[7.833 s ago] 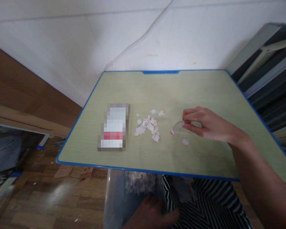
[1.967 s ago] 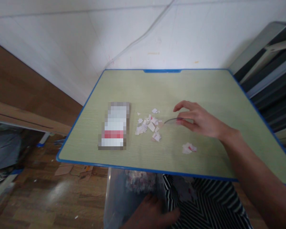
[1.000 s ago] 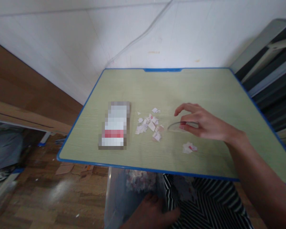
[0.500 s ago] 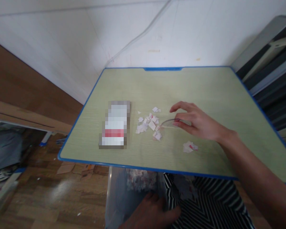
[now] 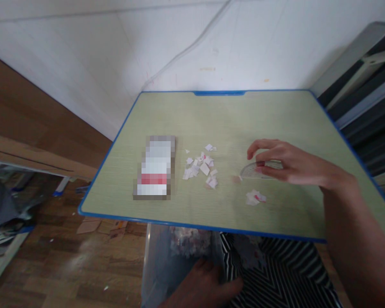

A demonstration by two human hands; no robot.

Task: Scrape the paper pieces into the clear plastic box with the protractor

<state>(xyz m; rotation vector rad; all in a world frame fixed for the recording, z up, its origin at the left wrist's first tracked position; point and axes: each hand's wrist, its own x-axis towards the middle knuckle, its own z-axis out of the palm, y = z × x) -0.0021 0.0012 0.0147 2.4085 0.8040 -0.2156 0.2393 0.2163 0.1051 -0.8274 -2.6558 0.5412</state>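
Observation:
My right hand (image 5: pixel 277 164) holds a clear plastic protractor (image 5: pixel 248 171) pinched between thumb and fingers, just over the table. A small paper scrap (image 5: pixel 236 178), blurred, is at the protractor's left tip. Left of it lies a loose pile of torn white paper scraps (image 5: pixel 197 167), some with pink marks. Nearer the front edge is a smaller cluster of scraps (image 5: pixel 256 197) with a red mark. Below the table, my left hand (image 5: pixel 203 284) rests in shadow by the plastic bin, thumb spread from the fingers; nothing shows in it.
A pixelated phone-shaped object (image 5: pixel 155 167) lies on the left of the green, blue-edged table (image 5: pixel 263 115). Under the front edge stands a translucent bin (image 5: pixel 152 265) with many paper bits (image 5: pixel 191 240) inside. Striped cloth (image 5: pixel 282 273) covers my lap. A wall closes off the back.
My right hand and the protractor have moved right, away from the main pile. One small scrap has moved right with the protractor's tip. My left hand has stayed in place.

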